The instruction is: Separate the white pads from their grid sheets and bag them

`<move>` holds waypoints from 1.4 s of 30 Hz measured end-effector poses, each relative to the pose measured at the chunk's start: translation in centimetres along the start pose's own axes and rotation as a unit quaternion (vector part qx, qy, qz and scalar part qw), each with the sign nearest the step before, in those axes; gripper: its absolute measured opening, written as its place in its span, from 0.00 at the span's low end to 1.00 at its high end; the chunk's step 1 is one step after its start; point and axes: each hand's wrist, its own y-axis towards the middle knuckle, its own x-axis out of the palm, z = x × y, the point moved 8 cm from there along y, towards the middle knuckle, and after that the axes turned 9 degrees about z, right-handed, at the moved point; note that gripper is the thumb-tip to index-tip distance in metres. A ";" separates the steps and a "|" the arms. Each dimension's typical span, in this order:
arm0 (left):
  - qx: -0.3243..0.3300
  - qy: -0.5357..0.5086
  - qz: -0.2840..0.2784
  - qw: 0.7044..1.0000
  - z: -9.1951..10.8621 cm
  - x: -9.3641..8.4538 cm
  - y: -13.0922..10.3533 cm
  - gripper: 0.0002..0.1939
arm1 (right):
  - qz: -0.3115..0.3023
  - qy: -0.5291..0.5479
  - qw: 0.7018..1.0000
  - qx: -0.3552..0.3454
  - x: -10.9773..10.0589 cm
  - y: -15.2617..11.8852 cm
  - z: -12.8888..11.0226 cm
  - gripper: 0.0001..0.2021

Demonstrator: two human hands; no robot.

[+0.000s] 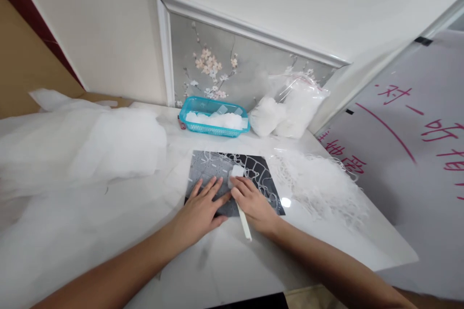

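A dark board (273,198) lies on the table with a translucent sheet (205,166) over much of it. My left hand (205,205) rests palm down on the sheet, fingers spread. My right hand (253,203) is closed around a slim white-handled tool (244,224), whose working end is hidden under the fingers. Just beyond the right fingertips is a small white piece (237,171); whether they touch it I cannot tell. Thin looping white strips (259,174) lie across the board's right part.
A blue basket (217,130) of white pieces stands at the back, beside a clear bag (290,111) with white contents. White sheeting (119,142) is heaped at left. Tangled white strips (322,188) spread at right, near a whiteboard (427,193) with red writing.
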 end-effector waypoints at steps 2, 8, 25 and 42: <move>-0.005 0.003 -0.002 1.000 0.0 -0.1 0.0 0.30 | 0.019 0.012 0.999 0.029 -0.8 0.3 1.1 0.07; -0.008 -0.015 -0.002 1.000 0.1 -0.3 -0.3 0.26 | 0.172 0.232 0.887 0.360 -6.7 1.8 13.2 0.14; -0.025 -0.063 -0.051 0.996 1.0 -0.6 -0.8 0.31 | 0.282 0.068 0.943 0.165 -8.1 18.9 15.8 0.08; -0.061 -0.019 0.031 0.997 -0.6 -0.8 -0.7 0.30 | 0.012 0.299 0.930 0.212 1.5 3.6 4.2 0.09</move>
